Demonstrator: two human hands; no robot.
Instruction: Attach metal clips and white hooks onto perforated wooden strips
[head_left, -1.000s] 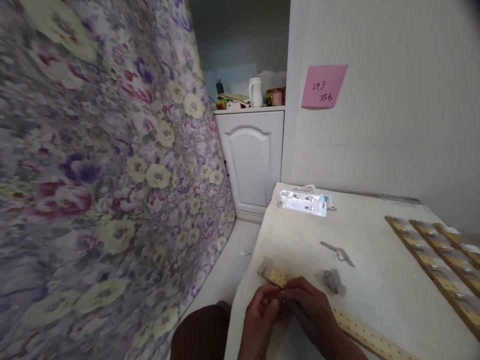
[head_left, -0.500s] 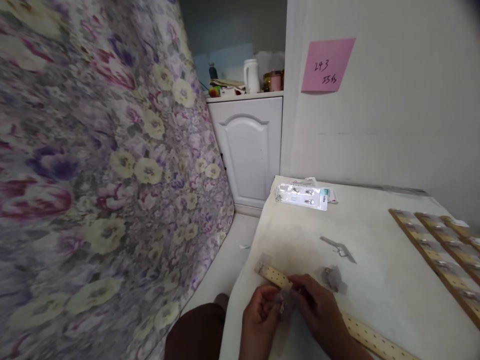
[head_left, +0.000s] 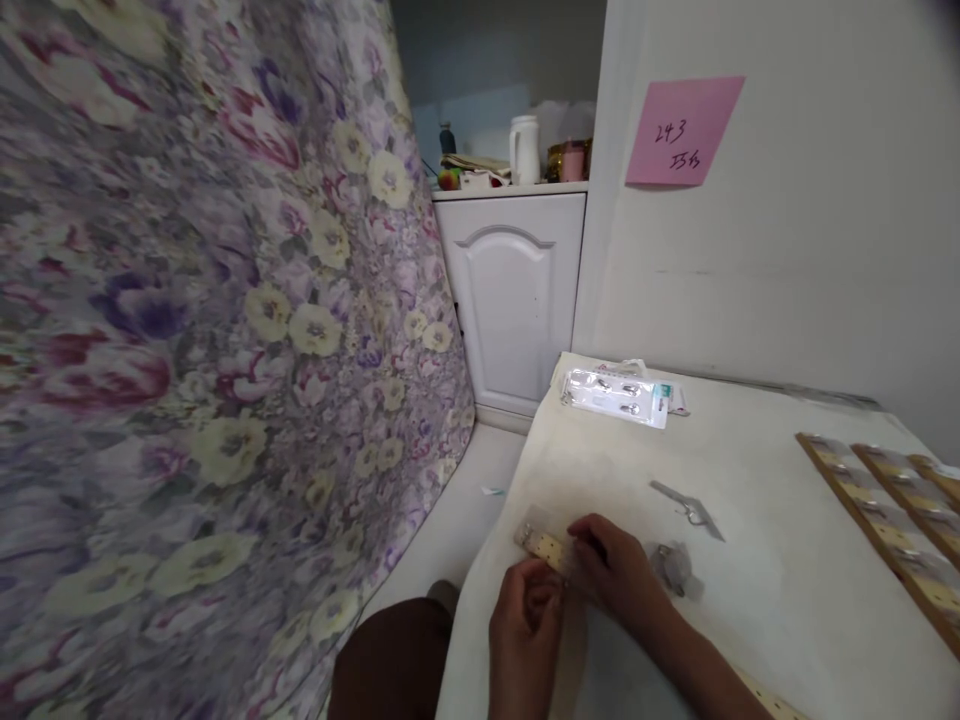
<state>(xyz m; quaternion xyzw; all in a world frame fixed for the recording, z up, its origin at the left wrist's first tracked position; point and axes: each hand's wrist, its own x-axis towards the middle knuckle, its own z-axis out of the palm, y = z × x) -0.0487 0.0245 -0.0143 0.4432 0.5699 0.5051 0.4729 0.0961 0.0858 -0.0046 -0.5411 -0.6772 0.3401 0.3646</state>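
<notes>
A pale strip with rows of holes (head_left: 544,547) lies slantwise under my hands, its lower end reappearing past my right forearm. At its upper left end sits a clear plastic packet with small metal hardware (head_left: 528,530). My left hand (head_left: 527,605) is closed, fingers curled at the strip's near edge; what they hold is hidden. My right hand (head_left: 611,565) is closed at the strip, pinching what looks like another clear plastic packet (head_left: 581,572). Right of it lies a greyish clear packet with metal parts (head_left: 673,568). Beyond that is a flat metal clip piece (head_left: 688,508).
Blister packs of metal clips (head_left: 616,395) lie at the table's far edge. Brown strips carrying rows of packets (head_left: 874,500) lie at right. A floral curtain (head_left: 225,350) hangs left; a white cabinet (head_left: 517,300) and a wall with a pink note (head_left: 684,132) stand behind.
Both hands have moved slightly up along the strip, the right one further. The clear packet earlier visible between them is now mostly covered. The whole view has shifted a little.
</notes>
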